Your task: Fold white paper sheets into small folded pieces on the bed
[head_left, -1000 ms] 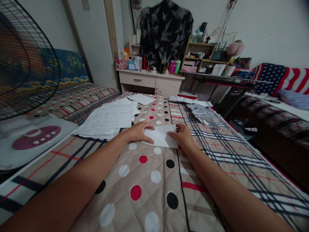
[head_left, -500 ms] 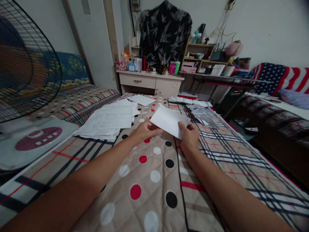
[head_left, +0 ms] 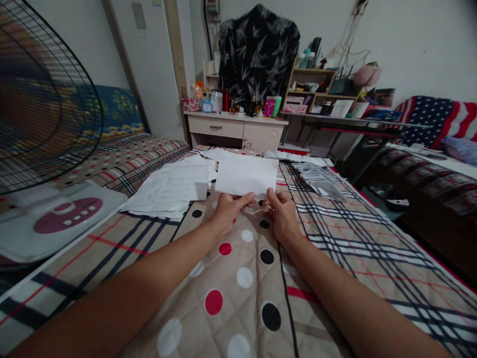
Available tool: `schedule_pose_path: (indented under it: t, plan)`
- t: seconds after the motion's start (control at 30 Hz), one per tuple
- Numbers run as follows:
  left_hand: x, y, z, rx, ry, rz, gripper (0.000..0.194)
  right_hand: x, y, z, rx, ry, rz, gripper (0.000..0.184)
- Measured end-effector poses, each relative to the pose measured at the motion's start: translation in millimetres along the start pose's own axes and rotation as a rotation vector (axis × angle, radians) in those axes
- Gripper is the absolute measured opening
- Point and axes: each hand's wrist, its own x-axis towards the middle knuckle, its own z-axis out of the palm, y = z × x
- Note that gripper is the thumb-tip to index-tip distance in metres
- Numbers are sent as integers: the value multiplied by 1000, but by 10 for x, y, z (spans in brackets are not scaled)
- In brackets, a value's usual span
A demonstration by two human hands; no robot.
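Observation:
A white sheet of paper [head_left: 246,173] is held up over the bed between both hands, its blank side toward me. My left hand [head_left: 229,211] pinches its lower edge near the middle, thumb laid along the edge. My right hand [head_left: 281,209] grips the lower right corner between thumb and fingers. To the left of the sheet lies a loose pile of printed papers [head_left: 175,181], spread unevenly. Another white paper [head_left: 214,153] shows partly behind the held sheet.
Right of my hands, a fanned stack of thin packets [head_left: 320,180] rests on the checked, dotted bedspread [head_left: 244,298]. A fan [head_left: 48,94] stands close on the left. At the bed's far end is a white dresser [head_left: 223,127] crowded with small items.
The sheet has turned from a slant to nearly square with me and shifted left. My right hand has moved left, closer to my left hand. The view has swung slightly.

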Motion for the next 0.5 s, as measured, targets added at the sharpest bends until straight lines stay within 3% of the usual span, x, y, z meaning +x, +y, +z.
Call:
schedule_pose_path:
  t: [0.07, 0.13, 0.5]
  plan:
    - [4, -10, -2, -45, 13, 3, 27, -61, -2, 41, -72, -133, 57, 38]
    - [-7, -13, 4, -60, 6, 9, 27, -101, 9, 73, -106, -183, 40, 40]
    - [-84, 116, 90, 20, -3, 48, 25, -51, 81, 29, -26, -104, -73, 32]
